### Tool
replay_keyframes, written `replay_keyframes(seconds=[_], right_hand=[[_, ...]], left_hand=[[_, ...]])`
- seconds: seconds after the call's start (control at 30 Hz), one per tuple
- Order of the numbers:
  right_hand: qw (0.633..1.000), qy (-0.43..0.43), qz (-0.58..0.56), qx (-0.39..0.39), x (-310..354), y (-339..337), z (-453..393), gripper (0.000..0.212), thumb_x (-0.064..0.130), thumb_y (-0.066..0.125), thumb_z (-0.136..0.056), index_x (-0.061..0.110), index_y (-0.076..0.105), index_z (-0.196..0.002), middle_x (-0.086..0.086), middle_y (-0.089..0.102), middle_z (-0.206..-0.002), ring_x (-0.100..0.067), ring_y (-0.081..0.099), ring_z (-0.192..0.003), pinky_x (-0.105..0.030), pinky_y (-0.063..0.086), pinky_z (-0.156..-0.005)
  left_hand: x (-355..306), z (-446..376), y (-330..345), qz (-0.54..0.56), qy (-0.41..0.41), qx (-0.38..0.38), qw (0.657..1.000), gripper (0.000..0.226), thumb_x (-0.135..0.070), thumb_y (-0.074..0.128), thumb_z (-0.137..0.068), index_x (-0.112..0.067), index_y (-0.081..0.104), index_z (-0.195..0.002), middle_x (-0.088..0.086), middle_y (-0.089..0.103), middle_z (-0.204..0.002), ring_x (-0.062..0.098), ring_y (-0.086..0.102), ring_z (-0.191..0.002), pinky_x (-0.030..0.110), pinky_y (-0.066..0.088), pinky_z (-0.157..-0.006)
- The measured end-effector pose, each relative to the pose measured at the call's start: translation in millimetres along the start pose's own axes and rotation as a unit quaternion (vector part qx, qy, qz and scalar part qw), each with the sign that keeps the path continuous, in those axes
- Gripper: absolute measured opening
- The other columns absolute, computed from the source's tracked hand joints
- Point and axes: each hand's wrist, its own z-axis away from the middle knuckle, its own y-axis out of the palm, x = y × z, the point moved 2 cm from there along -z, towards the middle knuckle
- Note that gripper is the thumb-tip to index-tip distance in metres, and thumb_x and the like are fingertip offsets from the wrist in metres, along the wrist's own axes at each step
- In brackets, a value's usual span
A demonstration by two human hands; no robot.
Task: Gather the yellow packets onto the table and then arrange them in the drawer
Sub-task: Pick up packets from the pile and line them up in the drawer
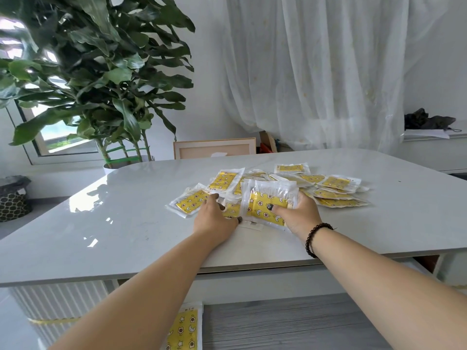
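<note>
Table [126,223] strewn with yellow packets [336,183]

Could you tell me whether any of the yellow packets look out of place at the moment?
Yes: one yellow packet lies on the floor below the table, apart from the pile on top.

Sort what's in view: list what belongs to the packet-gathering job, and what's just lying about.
Job:
yellow packets strewn on the table
stack of packets held in the right hand
left hand on the packets
packet on the floor

Lying about:
potted plant
picture frame
curtain
patterned basket
</note>
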Motion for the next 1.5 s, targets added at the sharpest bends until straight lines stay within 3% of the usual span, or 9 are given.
replay_keyframes(seconds=[0.17, 0.43, 0.67, 0.8, 0.93, 1.03, 1.13, 1.33, 1.5], right_hand=[[0.999, 0.006, 0.02, -0.025, -0.8, 0.7, -1.4, 0.058, 0.018, 0.075, -0.079, 0.01, 0.05, -0.13, -0.003, 0.054, -0.133, -0.02, 0.052, -0.121, -0.03, 0.045, -0.097], [0.999, 0.013, 0.024, -0.032, -1.9, 0.5, -2.3, 0.055, 0.017, 0.075, -0.078, 0.009, 0.052, -0.127, -0.004, 0.057, -0.13, -0.02, 0.055, -0.117, -0.031, 0.047, -0.093], [0.999, 0.013, 0.028, -0.025, 0.1, -0.1, -0.1, 0.058, 0.017, 0.075, -0.078, 0.011, 0.051, -0.131, -0.002, 0.054, -0.135, -0.021, 0.052, -0.124, -0.034, 0.046, -0.099], [0.999, 0.016, 0.028, -0.023, 0.6, -1.1, 0.6, 0.059, 0.017, 0.074, -0.08, 0.009, 0.048, -0.132, -0.003, 0.05, -0.138, -0.019, 0.048, -0.126, -0.025, 0.042, -0.092], [0.999, 0.021, 0.028, -0.021, -1.4, -1.6, -0.9, 0.058, 0.019, 0.074, -0.08, 0.008, 0.048, -0.131, -0.004, 0.049, -0.139, -0.019, 0.048, -0.126, -0.023, 0.039, -0.088], [0.999, 0.024, 0.031, -0.023, -2.4, -0.9, -1.4, 0.059, 0.02, 0.074, -0.08, 0.009, 0.048, -0.132, -0.004, 0.049, -0.138, -0.021, 0.047, -0.128, -0.024, 0.039, -0.089], [0.999, 0.02, 0.029, -0.023, -2.9, -1.0, -1.9, 0.061, 0.019, 0.074, -0.08, 0.011, 0.047, -0.134, -0.003, 0.049, -0.139, -0.02, 0.046, -0.13, -0.024, 0.039, -0.092], [0.999, 0.02, 0.032, -0.026, -3.4, -1.3, -3.9, 0.061, 0.02, 0.074, -0.08, 0.011, 0.047, -0.133, -0.003, 0.049, -0.138, -0.02, 0.047, -0.127, -0.023, 0.038, -0.09], [0.999, 0.021, 0.012, -0.041, -7.6, -0.6, -7.5, 0.059, 0.02, 0.074, -0.079, 0.012, 0.049, -0.132, -0.003, 0.052, -0.135, -0.017, 0.051, -0.118, -0.026, 0.041, -0.09]], left_hand=[[3.5, 3.2, -10.2, 0.077, -0.015, -0.039, 0.996, 0.082, -0.018, 0.081, -0.07, -0.02, 0.039, -0.141, 0.003, 0.045, -0.13, 0.014, 0.05, -0.101, 0.02, 0.035, -0.087], [9.9, -4.0, -8.3, 0.147, -0.048, -0.034, 0.987, 0.042, -0.016, 0.078, -0.071, -0.02, 0.067, -0.111, -0.008, 0.059, -0.082, 0.014, 0.058, -0.082, 0.027, 0.049, -0.078], [14.2, -8.8, -18.7, -0.114, 0.023, -0.15, 0.982, 0.051, -0.015, 0.054, -0.085, -0.015, 0.042, -0.135, 0.006, 0.034, -0.146, 0.024, 0.027, -0.138, 0.038, 0.02, -0.114], [48.8, -28.0, -31.0, -0.26, -0.032, -0.012, 0.965, 0.063, -0.037, 0.041, -0.094, -0.016, 0.022, -0.15, 0.005, 0.017, -0.161, 0.021, 0.003, -0.15, 0.054, 0.002, -0.118], [49.7, -23.9, -38.4, -0.276, -0.024, -0.015, 0.961, 0.044, -0.05, 0.038, -0.091, -0.021, 0.065, -0.11, 0.004, 0.064, -0.118, 0.024, 0.05, -0.121, 0.049, 0.024, -0.111], [36.3, -9.9, -42.7, -0.281, 0.042, -0.12, 0.951, 0.047, -0.06, 0.043, -0.087, -0.019, 0.063, -0.073, 0.002, 0.063, -0.079, 0.025, 0.058, -0.095, 0.037, 0.034, -0.09], [38.3, -9.8, -44.0, -0.25, -0.013, -0.14, 0.958, 0.053, -0.067, 0.045, -0.083, -0.017, 0.059, -0.09, 0.004, 0.061, -0.094, 0.027, 0.053, -0.105, 0.04, 0.035, -0.089], [42.5, -18.2, -44.4, -0.186, -0.151, -0.038, 0.97, 0.106, -0.08, 0.064, -0.06, -0.014, 0.037, -0.137, 0.011, 0.046, -0.137, 0.032, 0.038, -0.13, 0.044, 0.034, -0.103], [29.8, -30.1, -56.9, -0.05, -0.21, 0.04, 0.975, 0.087, -0.043, 0.091, -0.055, -0.002, 0.047, -0.119, 0.014, 0.058, -0.105, 0.028, 0.06, -0.094, 0.036, 0.051, -0.079]])
